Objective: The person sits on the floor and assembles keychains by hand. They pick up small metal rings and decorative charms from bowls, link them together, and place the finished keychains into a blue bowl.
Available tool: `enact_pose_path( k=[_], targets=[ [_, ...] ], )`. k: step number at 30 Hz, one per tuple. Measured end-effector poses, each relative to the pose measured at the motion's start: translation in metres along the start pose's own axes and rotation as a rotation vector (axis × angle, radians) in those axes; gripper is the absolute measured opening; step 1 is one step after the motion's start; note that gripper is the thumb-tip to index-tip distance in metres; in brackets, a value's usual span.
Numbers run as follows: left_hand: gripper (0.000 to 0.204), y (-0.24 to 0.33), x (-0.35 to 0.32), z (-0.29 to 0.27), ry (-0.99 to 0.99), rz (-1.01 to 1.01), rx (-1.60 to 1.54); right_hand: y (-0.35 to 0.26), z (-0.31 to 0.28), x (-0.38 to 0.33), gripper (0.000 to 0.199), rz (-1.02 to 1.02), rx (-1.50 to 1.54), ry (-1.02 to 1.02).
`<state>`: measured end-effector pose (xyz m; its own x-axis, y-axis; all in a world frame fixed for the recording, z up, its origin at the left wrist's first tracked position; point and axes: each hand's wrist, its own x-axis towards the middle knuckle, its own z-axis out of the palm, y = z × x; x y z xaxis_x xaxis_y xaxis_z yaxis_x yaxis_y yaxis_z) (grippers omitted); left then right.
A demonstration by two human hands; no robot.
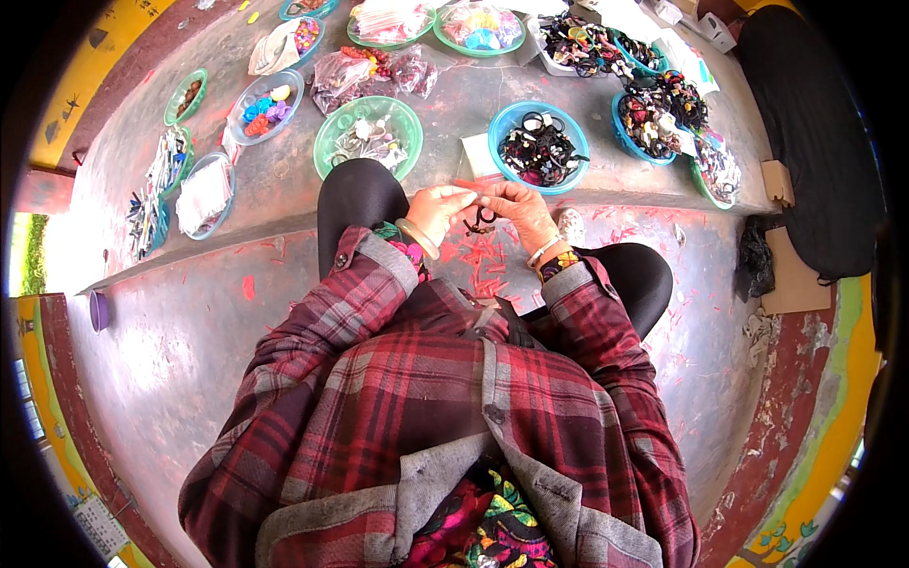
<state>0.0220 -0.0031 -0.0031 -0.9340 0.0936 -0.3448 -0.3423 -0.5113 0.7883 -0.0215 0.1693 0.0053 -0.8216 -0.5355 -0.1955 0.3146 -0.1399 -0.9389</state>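
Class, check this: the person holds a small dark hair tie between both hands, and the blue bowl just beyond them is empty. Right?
Not quite. The head view shows the blue bowl full of dark hair ties. Otherwise correct: left hand and right hand hold a small dark hair tie.

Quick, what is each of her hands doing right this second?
Left hand: fingers pinched on one end of a small dark hair tie.
Right hand: fingers closed on the other end of the same hair tie.

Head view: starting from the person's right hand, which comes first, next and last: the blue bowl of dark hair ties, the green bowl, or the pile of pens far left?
From the right hand:
1. Blue bowl of dark hair ties, just above it.
2. Green bowl, up and left.
3. Pile of pens, far left.
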Motion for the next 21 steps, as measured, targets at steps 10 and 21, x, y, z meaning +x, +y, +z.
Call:
enact_pose_path(
  k=[10,21],
  targets=[
    [0.019,0.007,-0.006,0.008,-0.043,0.006,-0.067,-0.038,0.020,-0.015,0.020,0.110,0.184,0.060],
    [0.018,-0.004,0.003,-0.002,-0.100,-0.041,0.100,-0.019,0.013,-0.009,0.013,-0.027,0.006,0.132]
  ],
)
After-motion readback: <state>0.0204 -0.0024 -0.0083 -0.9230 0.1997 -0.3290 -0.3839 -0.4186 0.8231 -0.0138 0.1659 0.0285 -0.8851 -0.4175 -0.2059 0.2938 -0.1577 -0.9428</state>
